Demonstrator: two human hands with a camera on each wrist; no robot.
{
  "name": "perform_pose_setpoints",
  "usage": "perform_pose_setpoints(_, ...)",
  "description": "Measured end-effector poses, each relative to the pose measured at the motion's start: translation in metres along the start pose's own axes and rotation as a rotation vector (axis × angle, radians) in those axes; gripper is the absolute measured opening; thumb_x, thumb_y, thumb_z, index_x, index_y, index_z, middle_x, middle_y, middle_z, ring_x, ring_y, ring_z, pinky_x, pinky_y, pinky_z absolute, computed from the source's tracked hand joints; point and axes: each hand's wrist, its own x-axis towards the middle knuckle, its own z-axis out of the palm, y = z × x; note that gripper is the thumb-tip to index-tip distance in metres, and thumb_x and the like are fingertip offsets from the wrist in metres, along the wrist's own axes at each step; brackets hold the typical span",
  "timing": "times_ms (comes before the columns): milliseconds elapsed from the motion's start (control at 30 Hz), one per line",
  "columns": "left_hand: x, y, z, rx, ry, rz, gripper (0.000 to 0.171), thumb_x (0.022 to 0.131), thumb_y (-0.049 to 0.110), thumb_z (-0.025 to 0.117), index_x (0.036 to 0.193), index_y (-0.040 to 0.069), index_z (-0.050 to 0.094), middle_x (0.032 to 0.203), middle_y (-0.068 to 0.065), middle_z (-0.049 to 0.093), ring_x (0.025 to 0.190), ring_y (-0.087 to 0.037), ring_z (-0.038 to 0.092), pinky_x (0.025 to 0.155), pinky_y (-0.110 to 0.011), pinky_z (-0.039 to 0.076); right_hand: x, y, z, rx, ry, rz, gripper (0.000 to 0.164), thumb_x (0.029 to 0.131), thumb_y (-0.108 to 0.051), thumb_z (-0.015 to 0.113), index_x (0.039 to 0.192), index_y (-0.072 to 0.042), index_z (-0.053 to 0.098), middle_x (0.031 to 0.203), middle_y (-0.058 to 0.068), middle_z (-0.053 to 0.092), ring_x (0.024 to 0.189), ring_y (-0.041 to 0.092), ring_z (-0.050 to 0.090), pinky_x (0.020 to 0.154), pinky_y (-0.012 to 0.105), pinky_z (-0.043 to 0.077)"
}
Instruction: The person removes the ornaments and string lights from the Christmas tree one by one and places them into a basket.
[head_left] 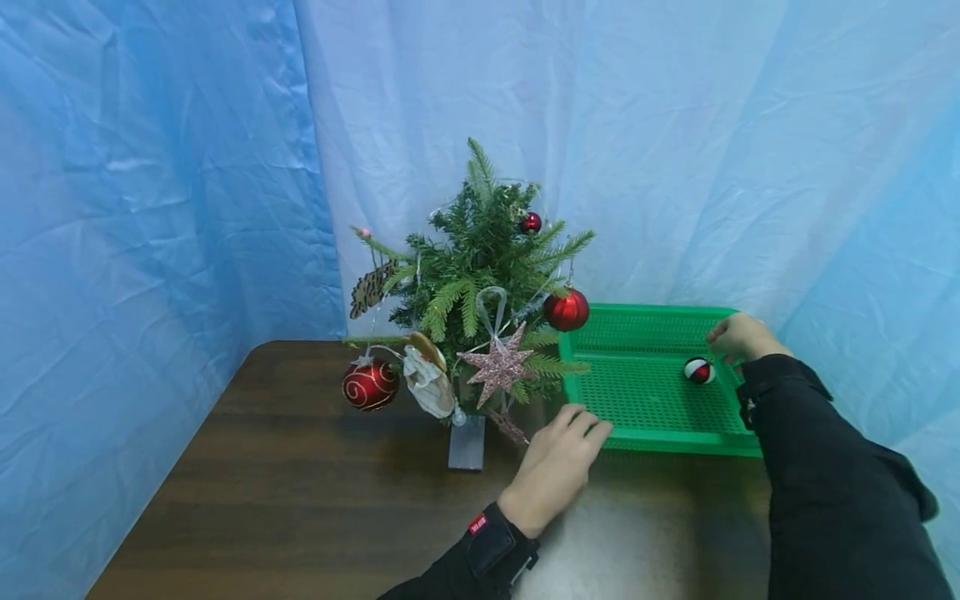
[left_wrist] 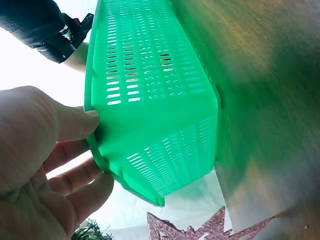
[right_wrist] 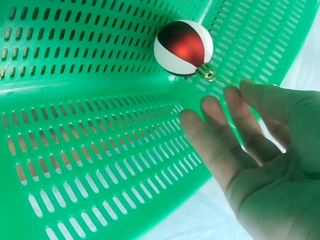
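Note:
My left hand [head_left: 558, 460] is at the near left corner of a green plastic basket [head_left: 652, 442]. In the left wrist view its thumb and curled fingers [left_wrist: 90, 197] grip the basket's rim. Over the basket's right side, my right hand [head_left: 744, 337] pinches the gold hanging thread of a red, white and black Christmas ball [right_wrist: 184, 47] between thumb and fingertip. The ball is inside the basket by the right wall, its gold cap turned toward the fingers. The other fingers of that hand are loosely bent.
A small Christmas tree [head_left: 480, 258] stands left of the basket on the wooden table [head_left: 300, 467]. From it hang a glittery pink star [head_left: 498, 365], red balls [head_left: 567, 310], an angel figure [head_left: 429, 382] and a wooden cutout [head_left: 371, 290]. Blue cloth [head_left: 675, 150] hangs behind.

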Motion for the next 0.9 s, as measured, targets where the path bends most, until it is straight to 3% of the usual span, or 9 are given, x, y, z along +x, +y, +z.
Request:
perform_pose_setpoints(267,0.003,0.001,-0.004,-0.032,0.009,0.004,0.041,0.088,0.004,0.075,0.127,0.015,0.070,0.123,-0.002,0.067,0.121,-0.020,0.058,0.094,-0.021,0.052,-0.007,-0.006,-0.005,0.012,0.001,-0.018,0.037,0.102,-0.007,0.052,0.131,0.015,0.053,0.119,0.035,0.051,0.103,0.050,0.058,0.076,0.049,0.059)
perform_pose_setpoints(400,0.004,0.003,-0.012,-0.033,0.065,0.015,0.037,0.090,0.008,0.075,0.126,0.015,0.070,0.123,-0.002,0.067,0.120,-0.018,0.059,0.090,-0.020,0.052,-0.009,-0.016,-0.009,0.017,0.012,-0.067,0.039,0.103,-0.009,0.051,0.133,0.016,0.050,0.125,0.041,0.048,0.112,0.056,0.055,0.081,0.052,0.058)
perform_pose_setpoints(533,0.009,0.007,-0.029,-0.112,0.139,0.034,0.030,0.094,0.011,0.071,0.124,0.013,0.071,0.123,-0.003,0.066,0.120,-0.016,0.059,0.090,-0.018,0.052,-0.011,-0.035,-0.014,0.018,0.046,-0.177,0.038,0.105,-0.012,0.052,0.130,0.016,0.051,0.128,0.042,0.051,0.112,0.055,0.057,0.080,0.050,0.059)
perform_pose_setpoints(667,0.020,0.009,-0.057,-0.178,0.248,0.038,0.024,0.097,0.012,0.067,0.120,0.010,0.072,0.121,-0.004,0.067,0.117,-0.017,0.061,0.095,-0.020,0.050,-0.016,-0.064,-0.019,0.081,0.072,-0.291,0.041,0.107,-0.017,0.052,0.133,0.015,0.051,0.129,0.039,0.054,0.108,0.047,0.061,0.085,0.048,0.058)
perform_pose_setpoints(733,0.029,0.007,-0.073,-0.189,0.306,0.019,0.023,0.097,0.013,0.067,0.119,0.008,0.072,0.119,-0.005,0.068,0.115,-0.019,0.062,0.098,-0.021,0.049,-0.021,-0.081,-0.021,0.129,0.089,-0.339,0.043,0.107,-0.021,0.053,0.135,0.012,0.052,0.127,0.035,0.056,0.102,0.034,0.066,0.086,0.044,0.058)
perform_pose_setpoints(900,0.047,-0.004,-0.107,-0.238,0.362,-0.116,0.027,0.097,0.016,0.069,0.121,0.004,0.070,0.121,-0.010,0.068,0.115,-0.024,0.062,0.101,-0.029,0.050,-0.040,-0.122,-0.023,0.260,0.103,-0.450,0.046,0.105,-0.031,0.059,0.135,0.004,0.055,0.125,0.019,0.058,0.093,0.007,0.066,0.087,0.033,0.058)
